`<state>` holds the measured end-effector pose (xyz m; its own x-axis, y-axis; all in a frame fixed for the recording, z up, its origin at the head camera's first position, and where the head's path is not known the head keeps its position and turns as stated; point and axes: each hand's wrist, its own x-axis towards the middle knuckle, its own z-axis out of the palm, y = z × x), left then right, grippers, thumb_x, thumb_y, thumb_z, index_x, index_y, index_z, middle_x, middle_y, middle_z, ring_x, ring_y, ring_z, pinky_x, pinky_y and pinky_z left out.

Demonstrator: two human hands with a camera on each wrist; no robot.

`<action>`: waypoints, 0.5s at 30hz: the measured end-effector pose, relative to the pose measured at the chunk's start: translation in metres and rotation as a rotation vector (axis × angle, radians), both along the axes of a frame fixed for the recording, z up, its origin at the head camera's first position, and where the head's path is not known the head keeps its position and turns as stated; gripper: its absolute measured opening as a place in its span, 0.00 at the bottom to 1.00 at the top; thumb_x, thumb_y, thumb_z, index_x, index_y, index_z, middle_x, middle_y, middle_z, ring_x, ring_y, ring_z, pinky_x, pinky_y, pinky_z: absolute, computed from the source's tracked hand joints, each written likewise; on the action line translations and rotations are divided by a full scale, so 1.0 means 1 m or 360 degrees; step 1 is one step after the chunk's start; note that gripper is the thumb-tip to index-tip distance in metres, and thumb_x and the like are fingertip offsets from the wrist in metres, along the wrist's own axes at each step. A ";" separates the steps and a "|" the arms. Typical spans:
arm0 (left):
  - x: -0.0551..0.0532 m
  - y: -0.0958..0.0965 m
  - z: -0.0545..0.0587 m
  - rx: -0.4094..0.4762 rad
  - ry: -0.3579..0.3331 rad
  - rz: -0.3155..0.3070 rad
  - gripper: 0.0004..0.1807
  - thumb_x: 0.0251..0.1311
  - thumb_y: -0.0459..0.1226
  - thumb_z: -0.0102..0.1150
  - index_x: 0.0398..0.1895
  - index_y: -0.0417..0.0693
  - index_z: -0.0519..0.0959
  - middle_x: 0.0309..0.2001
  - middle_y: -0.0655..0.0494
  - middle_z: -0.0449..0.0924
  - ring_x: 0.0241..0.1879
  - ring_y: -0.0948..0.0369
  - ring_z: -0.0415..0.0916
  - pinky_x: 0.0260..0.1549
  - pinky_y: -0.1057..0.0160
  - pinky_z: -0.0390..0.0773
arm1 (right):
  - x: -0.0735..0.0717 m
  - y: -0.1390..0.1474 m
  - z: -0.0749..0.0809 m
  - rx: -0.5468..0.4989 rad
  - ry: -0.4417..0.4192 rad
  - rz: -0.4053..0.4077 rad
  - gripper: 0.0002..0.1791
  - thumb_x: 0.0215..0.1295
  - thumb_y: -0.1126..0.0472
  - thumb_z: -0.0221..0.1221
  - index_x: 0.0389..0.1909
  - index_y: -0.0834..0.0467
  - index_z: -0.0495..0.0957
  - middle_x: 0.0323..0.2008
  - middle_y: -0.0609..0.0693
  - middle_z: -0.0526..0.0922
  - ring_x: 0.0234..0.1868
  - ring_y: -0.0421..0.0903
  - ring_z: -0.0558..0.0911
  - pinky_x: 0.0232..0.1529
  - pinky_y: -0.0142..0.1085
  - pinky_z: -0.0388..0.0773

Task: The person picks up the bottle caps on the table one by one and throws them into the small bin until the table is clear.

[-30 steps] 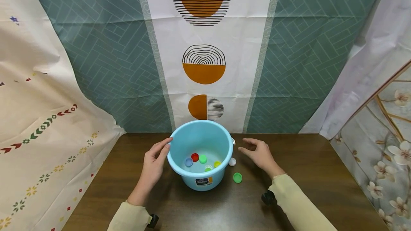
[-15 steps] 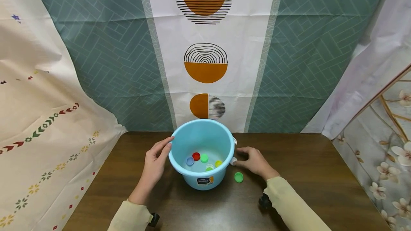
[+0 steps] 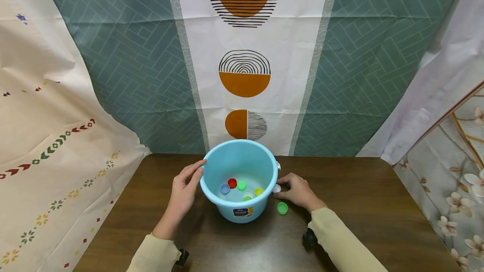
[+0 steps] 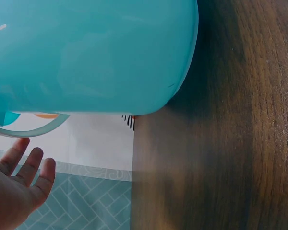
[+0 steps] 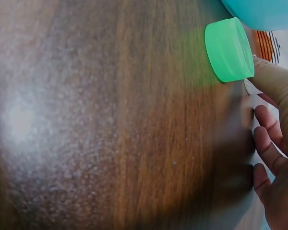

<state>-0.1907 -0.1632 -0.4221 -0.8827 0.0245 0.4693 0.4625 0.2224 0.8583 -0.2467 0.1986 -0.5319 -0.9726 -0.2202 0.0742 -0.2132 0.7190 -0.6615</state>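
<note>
A light blue bucket [image 3: 242, 213] stands on the table, with several coloured bottle caps on its floor, among them a red cap [image 3: 232, 183] and a blue cap [image 3: 224, 189]. My left hand [image 3: 184, 192] rests its fingertips at the bucket's left rim; in the left wrist view its fingers [image 4: 30, 170] are spread beside the bucket's handle. To the right of the bucket, my right hand [image 3: 298, 192] pinches a white bottle cap [image 3: 277, 188] between thumb and fingers, low by the tabletop. A green bottle cap [image 5: 228, 50] lies nearer to me, just beside the right thumb.
The brown wooden table [image 3: 242, 255] carries the bucket and the caps outside it. Behind its far edge hangs a patterned green and white cloth [image 3: 332, 95]. More cloth hangs at both sides. The bucket's handle [image 4: 43, 132] shows in the left wrist view.
My right hand has come left and down toward the bucket, and its thumb and fingers have closed on the white cap. The left hand stays at the rim. The head view has shifted slightly.
</note>
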 end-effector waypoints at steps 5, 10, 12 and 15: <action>0.000 0.000 0.001 -0.0001 -0.0026 0.0006 0.16 0.69 0.34 0.56 0.57 0.38 0.79 0.54 0.44 0.78 0.55 0.55 0.75 0.49 0.69 0.76 | 0.002 0.002 0.000 -0.0029 -0.0003 0.0002 0.16 0.46 0.50 0.77 0.38 0.43 0.88 0.37 0.39 0.80 0.43 0.39 0.75 0.50 0.47 0.70; -0.001 0.001 0.000 0.0016 -0.0038 0.0013 0.16 0.69 0.33 0.56 0.57 0.38 0.80 0.54 0.45 0.79 0.55 0.57 0.75 0.48 0.69 0.76 | 0.005 0.006 0.002 -0.0101 -0.0032 -0.0015 0.17 0.48 0.52 0.77 0.40 0.47 0.88 0.39 0.41 0.80 0.43 0.42 0.77 0.48 0.45 0.75; 0.000 0.001 0.000 0.0025 -0.0044 0.0013 0.16 0.69 0.33 0.56 0.57 0.38 0.80 0.54 0.45 0.78 0.54 0.57 0.75 0.48 0.69 0.76 | 0.006 0.009 0.003 -0.0138 -0.0053 -0.0015 0.17 0.49 0.53 0.76 0.41 0.48 0.87 0.39 0.42 0.80 0.43 0.44 0.77 0.48 0.45 0.76; 0.000 0.001 0.000 0.0036 -0.0046 0.0012 0.16 0.69 0.33 0.56 0.57 0.38 0.80 0.54 0.44 0.78 0.54 0.56 0.75 0.47 0.69 0.76 | 0.008 0.015 0.005 -0.0181 -0.0078 -0.0005 0.16 0.50 0.54 0.75 0.41 0.50 0.86 0.39 0.42 0.82 0.42 0.44 0.79 0.46 0.43 0.77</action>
